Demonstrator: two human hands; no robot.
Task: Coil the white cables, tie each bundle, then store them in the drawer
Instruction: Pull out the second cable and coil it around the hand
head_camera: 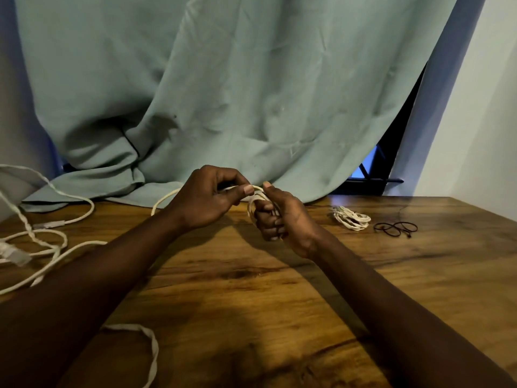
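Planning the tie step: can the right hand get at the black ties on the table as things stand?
Path looks free: the black ties lie on the table right of the right hand, just past a coiled bundle. But that hand grips the half-wound coil, so probably not yet.

A pale green fabric curtain (223, 79) hung behind the brown wood-grain tabletop (251, 289) — its hem spilling onto the surface. At right, a dark window frame (391, 147) showed beside a white wall (481, 107).

A wooden table (251, 303) carries loose white cables (92, 243), a coiled bundle (351, 218), black ties (396, 228).
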